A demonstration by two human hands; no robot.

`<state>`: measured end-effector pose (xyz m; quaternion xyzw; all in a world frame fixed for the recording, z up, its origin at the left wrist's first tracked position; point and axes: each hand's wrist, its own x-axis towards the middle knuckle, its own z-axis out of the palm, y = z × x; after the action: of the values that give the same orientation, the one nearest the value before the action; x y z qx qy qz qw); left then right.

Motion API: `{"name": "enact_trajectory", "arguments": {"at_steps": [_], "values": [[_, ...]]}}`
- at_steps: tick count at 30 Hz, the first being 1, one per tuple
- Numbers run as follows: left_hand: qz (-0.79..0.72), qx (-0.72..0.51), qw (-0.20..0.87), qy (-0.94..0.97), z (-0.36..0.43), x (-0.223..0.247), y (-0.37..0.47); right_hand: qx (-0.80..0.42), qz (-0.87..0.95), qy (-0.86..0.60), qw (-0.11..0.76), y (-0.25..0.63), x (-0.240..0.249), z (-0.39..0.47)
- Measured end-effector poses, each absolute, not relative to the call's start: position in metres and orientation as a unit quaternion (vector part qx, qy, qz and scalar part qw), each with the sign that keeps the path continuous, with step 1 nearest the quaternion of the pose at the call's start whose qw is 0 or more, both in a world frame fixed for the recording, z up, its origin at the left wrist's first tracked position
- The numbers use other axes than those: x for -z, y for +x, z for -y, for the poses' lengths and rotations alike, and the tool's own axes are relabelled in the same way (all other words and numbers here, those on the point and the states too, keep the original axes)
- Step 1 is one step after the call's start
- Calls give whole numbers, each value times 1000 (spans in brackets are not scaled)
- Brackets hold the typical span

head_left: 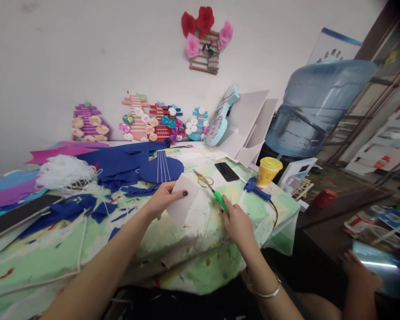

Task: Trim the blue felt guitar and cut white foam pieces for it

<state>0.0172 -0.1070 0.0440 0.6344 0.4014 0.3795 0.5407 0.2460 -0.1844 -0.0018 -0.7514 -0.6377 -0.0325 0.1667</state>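
My left hand (165,198) pinches a pale pinkish-white sheet (186,200) at its left side, thumb on top. In my right hand (238,222) is a green-handled tool (220,201), its slim metal end pointing up and left, to the right of the sheet. Its tip lies close to golden scissors (205,179) on the table, and whether they touch is unclear. Behind the sheet lies a dark blue rounded piece (163,168) with white strings across it. A black phone (226,171) rests beyond the tool.
A blue glue gun (257,190) with a cord and a yellow-lidded cup (268,171) stand at the right. White string (66,172) and blue scraps (103,211) cover the left. Decorated guitar shapes (135,120) line the wall. Another person's hand (362,271) is at the lower right.
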Motion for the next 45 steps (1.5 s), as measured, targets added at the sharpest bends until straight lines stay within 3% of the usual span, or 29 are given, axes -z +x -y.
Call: {"name": "enact_trajectory", "arguments": {"at_steps": [3, 5, 8, 10, 13, 22, 27, 32, 35, 40, 45], "values": [[-386, -378, 562, 626, 112, -40, 19, 39, 633, -746, 203, 246, -3, 180], [-382, -364, 570, 630, 115, -41, 20, 23, 643, -709, 288, 246, -11, 180], [-383, -326, 565, 654, 121, -46, 23, -104, 684, -550, 468, 240, -31, 187], [-371, -301, 554, 682, 125, -50, 26, -218, 687, -457, 521, 232, -46, 193], [-338, -281, 536, 721, 129, -54, 29, -277, 690, -420, 520, 221, -60, 199], [-317, -229, 532, 751, 132, -66, 27, -161, 701, -483, 500, 229, -67, 193], [-400, -353, 555, 638, 134, -62, 34, -101, 662, -519, 531, 235, -53, 187], [-392, -427, 567, 586, 142, -50, 51, -283, 631, -450, 564, 211, -26, 188], [-377, -451, 592, 551, 146, -47, 56, -312, 591, -466, 579, 197, -12, 190], [-254, -540, 682, 422, 139, -52, 42, -254, 581, -526, 567, 203, -6, 191], [-261, -594, 626, 433, 130, -55, 28, -190, 612, -577, 506, 212, -10, 192]]}}
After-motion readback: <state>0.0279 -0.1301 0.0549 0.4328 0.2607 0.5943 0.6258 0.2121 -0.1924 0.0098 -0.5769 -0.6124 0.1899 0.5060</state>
